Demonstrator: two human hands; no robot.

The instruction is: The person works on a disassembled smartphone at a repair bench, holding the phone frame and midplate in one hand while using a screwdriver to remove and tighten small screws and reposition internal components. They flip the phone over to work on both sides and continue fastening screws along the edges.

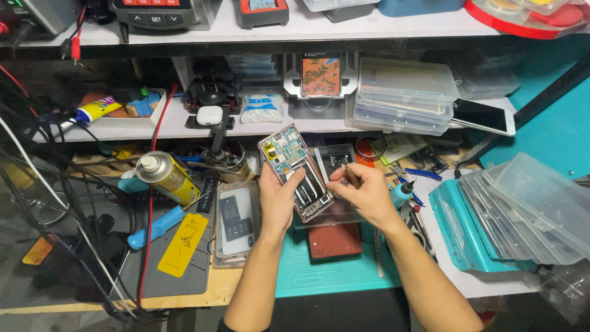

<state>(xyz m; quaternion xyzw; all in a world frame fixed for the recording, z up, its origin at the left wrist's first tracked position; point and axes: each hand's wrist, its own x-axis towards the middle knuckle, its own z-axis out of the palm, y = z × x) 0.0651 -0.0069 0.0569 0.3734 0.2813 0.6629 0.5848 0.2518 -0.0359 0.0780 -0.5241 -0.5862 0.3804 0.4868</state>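
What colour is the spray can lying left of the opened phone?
Yellow, with a silver top; the spray can shows in the head view.

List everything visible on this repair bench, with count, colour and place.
opened phone: 1, bare circuit board, held up at centre
thin tool: 1, brown, in right hand
spray can: 1, yellow, lying at left
blue-handled tool: 1, left mat
yellow card: 1, left mat
red pad: 1, on green mat
clear plastic boxes: stack, shelf at right
white phone: 1, shelf, far right
teal case: 1, right
earbud case: 1, white, shelf
left hand: holds phone
right hand: holds tool
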